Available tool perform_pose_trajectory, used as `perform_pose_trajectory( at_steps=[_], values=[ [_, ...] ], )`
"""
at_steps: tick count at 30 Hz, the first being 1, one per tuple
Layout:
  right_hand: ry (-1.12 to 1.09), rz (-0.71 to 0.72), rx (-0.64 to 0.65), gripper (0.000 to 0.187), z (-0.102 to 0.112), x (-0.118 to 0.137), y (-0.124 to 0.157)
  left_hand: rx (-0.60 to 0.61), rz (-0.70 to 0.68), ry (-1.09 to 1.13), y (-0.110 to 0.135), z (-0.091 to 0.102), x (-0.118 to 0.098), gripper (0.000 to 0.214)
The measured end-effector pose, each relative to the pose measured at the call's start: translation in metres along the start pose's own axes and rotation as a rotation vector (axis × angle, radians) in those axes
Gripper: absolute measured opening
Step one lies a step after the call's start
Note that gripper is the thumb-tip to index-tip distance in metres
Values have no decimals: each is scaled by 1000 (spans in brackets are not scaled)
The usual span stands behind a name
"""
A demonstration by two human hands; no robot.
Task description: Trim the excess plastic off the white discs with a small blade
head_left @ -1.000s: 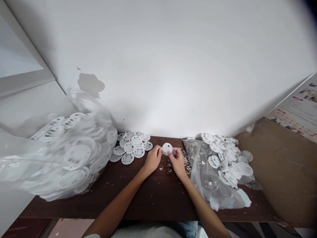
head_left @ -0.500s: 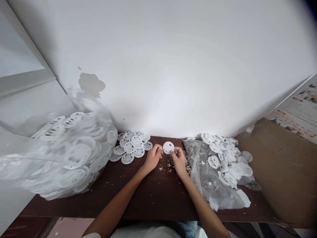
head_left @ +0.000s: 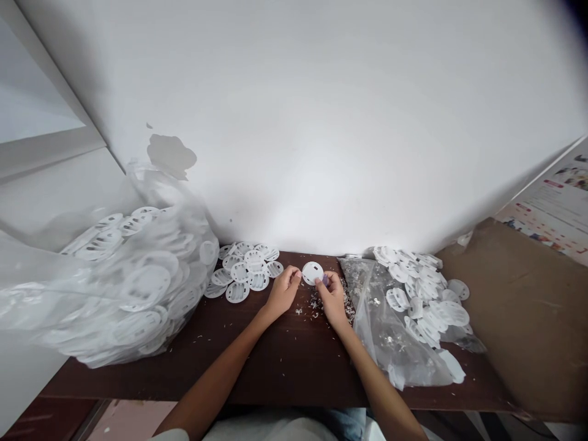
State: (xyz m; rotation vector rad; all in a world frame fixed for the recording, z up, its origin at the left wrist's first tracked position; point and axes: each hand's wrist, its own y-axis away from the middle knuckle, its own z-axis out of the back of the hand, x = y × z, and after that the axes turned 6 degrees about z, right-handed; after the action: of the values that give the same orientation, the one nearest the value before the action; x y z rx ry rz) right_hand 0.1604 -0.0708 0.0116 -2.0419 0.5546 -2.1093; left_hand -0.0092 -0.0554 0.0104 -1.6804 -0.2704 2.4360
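Observation:
A round white plastic disc (head_left: 313, 273) with a small dark rectangular slot is held up over the table. My right hand (head_left: 331, 295) pinches its lower right edge between thumb and fingers. Something purple shows at the right fingertips, too small to name. At the disc's left rim, my left hand (head_left: 285, 290) is closed in a pinch. Whatever lies between its thumb and fingers is hidden. Below and behind the right hand lies a scatter of small shiny metal bits (head_left: 316, 302). To the left of my left hand rests a pile of slotted white discs (head_left: 248, 269).
At the left stands a large clear plastic bag (head_left: 151, 294) full of white discs. A clear bag (head_left: 390, 343) with small metal bits lies to the right, beside more white discs (head_left: 427, 294). A brown cardboard box (head_left: 528, 306) flanks the dark table (head_left: 285, 367). Behind rises a white wall (head_left: 312, 122).
My left fingertips have closed together at the disc's left edge. The disc and my right hand stay nearly in place. The view has shifted very slightly.

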Motion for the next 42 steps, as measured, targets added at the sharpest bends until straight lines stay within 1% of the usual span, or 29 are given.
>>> perform_pose_trajectory(
  at_steps=[10,15,19,21,24,26,28,31,35,38,42],
  values=[
    [90,95,67,22,0,-1,5,0,2,-18,1,1,-6,31],
    [113,96,77,24,0,-1,6,11,19,11,2,0,-7,31],
    [84,85,58,25,1,0,6,-7,50,102,0,-2,-1,35],
    [41,74,57,24,1,0,6,-8,88,182,-2,-3,2,37],
    [-8,44,51,26,1,0,5,66,164,319,-4,-5,4,41],
    [-12,29,31,27,0,0,4,116,171,359,-3,-6,3,44],
    [-11,15,13,28,0,-1,3,126,137,332,-1,-6,0,44],
    [-4,-9,16,29,0,-2,2,98,93,249,2,-6,-5,42],
    [3,-14,25,30,-1,-2,2,59,94,230,3,-7,-5,44],
    [-11,-3,20,30,-2,-2,3,32,90,248,3,-9,-2,47],
    [-11,-25,33,30,-3,-4,3,18,87,233,4,-10,1,51]
  ],
)
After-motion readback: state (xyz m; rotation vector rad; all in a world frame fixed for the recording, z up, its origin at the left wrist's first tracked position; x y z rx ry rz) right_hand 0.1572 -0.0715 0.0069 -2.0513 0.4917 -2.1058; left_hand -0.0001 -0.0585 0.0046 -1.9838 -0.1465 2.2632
